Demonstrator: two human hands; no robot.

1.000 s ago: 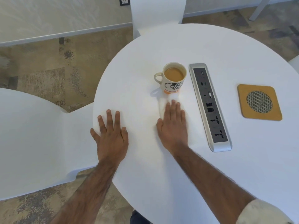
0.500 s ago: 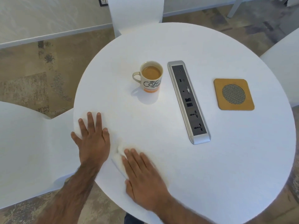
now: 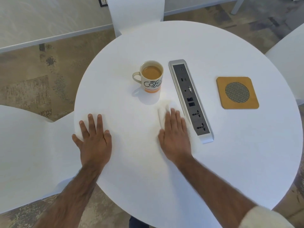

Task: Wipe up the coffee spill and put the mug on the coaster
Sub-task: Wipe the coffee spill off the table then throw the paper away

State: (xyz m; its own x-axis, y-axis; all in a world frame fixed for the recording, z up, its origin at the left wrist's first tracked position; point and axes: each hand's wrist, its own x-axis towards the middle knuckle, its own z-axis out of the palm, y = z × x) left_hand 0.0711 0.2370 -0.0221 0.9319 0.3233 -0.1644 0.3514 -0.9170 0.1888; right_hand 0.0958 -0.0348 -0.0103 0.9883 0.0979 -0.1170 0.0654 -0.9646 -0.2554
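Observation:
A cream mug (image 3: 152, 79) full of milky coffee stands on the round white table (image 3: 230, 153), handle to the left. A square cork coaster (image 3: 237, 92) with a mesh centre lies at the right, bare. My right hand (image 3: 175, 137) presses flat on a white tissue (image 3: 164, 107), just below the mug and beside the socket strip. The tissue sticks out past my fingertips. My left hand (image 3: 93, 140) rests flat, fingers spread, on the table's left edge. No brown spill shows on the white top.
A silver and grey socket strip (image 3: 190, 99) runs between mug and coaster. White chairs stand at the left (image 3: 29, 153), the back (image 3: 134, 14) and the right (image 3: 289, 53). Patterned carpet surrounds the table.
My right hand slid the tissue from below the mug down to the near left edge, then back up and right to below the mug. My left hand stayed planted.

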